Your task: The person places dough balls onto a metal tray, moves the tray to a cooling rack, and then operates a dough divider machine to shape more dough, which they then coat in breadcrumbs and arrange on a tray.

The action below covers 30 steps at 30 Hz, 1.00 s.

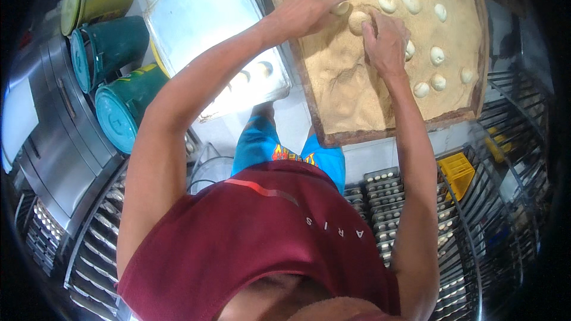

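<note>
Sandy-tan crumbs (348,98), dented and furrowed just below both hands, cover a brown-edged tray (389,135). The left hand (312,9) has its fingers bent and nearly closed, with a small crumb-coated dough piece (341,8) held at their tips. The right hand (386,41) is half open, thumb and forefinger touching a rounder coated dough ball (358,22) that sits on the crumbs between the two hands; whether they grip it or only rest against it, I cannot tell. Pale dough balls (411,3) lie scattered beyond the right hand and to its right, with one partly hidden behind its outer edge. Left of the left hand, a shiny metal tray (196,12) bears a few light dough pieces (260,71) near its closer end. Lidded buckets (128,104) stand farther left. Well below the right hand are racked trays (380,193) and a yellow crate (457,175).
</note>
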Each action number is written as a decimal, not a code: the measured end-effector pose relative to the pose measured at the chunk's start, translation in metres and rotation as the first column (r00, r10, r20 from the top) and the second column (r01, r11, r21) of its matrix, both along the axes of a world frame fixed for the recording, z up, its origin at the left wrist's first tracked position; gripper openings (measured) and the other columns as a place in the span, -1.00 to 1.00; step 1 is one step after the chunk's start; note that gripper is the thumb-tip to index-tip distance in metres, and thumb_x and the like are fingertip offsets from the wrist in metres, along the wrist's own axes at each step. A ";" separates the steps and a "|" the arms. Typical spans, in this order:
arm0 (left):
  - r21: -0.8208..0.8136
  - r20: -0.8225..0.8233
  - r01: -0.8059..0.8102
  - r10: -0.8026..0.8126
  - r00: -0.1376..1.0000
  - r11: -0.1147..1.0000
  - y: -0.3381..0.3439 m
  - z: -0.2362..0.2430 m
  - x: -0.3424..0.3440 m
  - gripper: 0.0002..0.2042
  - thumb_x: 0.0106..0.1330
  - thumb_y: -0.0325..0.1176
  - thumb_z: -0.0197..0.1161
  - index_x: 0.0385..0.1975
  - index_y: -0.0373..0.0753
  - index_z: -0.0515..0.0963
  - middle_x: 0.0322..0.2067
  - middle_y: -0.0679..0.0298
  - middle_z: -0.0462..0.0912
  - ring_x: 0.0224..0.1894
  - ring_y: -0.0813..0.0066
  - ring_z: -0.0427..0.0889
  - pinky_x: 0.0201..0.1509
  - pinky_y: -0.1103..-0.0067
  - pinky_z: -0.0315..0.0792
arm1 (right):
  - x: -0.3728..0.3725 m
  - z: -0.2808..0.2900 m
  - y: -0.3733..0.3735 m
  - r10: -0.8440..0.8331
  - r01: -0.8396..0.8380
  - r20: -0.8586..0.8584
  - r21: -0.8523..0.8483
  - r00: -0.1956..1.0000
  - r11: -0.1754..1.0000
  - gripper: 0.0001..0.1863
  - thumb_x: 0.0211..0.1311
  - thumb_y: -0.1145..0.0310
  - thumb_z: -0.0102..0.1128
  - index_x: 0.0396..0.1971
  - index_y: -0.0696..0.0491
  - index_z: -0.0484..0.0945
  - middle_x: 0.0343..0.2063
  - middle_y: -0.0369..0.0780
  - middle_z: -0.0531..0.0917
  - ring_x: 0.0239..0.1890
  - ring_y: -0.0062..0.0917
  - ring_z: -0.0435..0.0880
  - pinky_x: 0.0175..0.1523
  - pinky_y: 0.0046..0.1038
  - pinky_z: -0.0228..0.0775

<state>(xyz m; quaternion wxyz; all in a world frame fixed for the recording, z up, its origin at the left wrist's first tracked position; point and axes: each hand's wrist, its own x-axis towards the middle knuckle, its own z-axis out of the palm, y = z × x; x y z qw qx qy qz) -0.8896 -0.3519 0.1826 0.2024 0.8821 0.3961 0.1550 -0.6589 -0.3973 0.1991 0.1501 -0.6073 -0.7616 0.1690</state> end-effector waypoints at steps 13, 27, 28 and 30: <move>-0.061 -0.099 -0.095 0.088 0.991 0.994 0.019 0.024 0.015 -0.44 0.26 -0.22 0.35 0.27 -0.10 0.39 -0.13 0.16 0.64 0.05 0.20 0.55 0.20 0.25 0.40 | -0.007 0.006 -0.002 -0.042 0.045 0.035 -0.096 0.999 0.994 -0.60 0.14 0.16 0.32 -0.04 0.00 0.60 -0.11 -0.20 0.65 -0.04 -0.24 0.50 0.13 -0.15 0.17; -0.081 -0.013 -0.325 0.325 0.946 0.942 0.021 0.005 0.016 -0.65 0.10 -0.14 0.30 -0.17 -0.19 0.63 -0.41 0.05 0.67 -0.25 0.05 0.66 -0.09 0.19 0.51 | 0.000 -0.001 -0.007 -0.200 0.194 -0.099 -0.073 0.975 0.978 -0.56 0.15 0.25 0.36 -0.03 0.18 0.55 -0.08 -0.07 0.64 -0.03 -0.24 0.57 0.14 -0.24 0.36; -0.123 0.031 -0.383 0.390 0.920 0.915 0.004 0.021 0.004 -0.66 0.11 -0.14 0.31 -0.16 -0.18 0.63 -0.39 0.06 0.68 -0.24 0.06 0.66 -0.07 0.20 0.51 | 0.001 0.008 -0.010 -0.277 0.249 -0.223 -0.143 0.935 0.958 -0.55 0.16 0.26 0.37 -0.02 0.21 0.53 -0.06 -0.07 0.63 -0.01 -0.29 0.57 0.15 -0.28 0.37; -0.203 0.136 -0.475 0.505 0.852 0.856 -0.024 0.045 -0.013 -0.67 0.14 -0.15 0.33 -0.15 -0.17 0.64 -0.36 0.08 0.69 -0.21 0.10 0.67 -0.05 0.23 0.52 | -0.013 0.027 -0.017 -0.335 0.264 -0.349 -0.236 0.875 0.935 -0.55 0.18 0.28 0.39 -0.02 0.22 0.51 -0.06 -0.10 0.62 0.01 -0.35 0.57 0.16 -0.33 0.37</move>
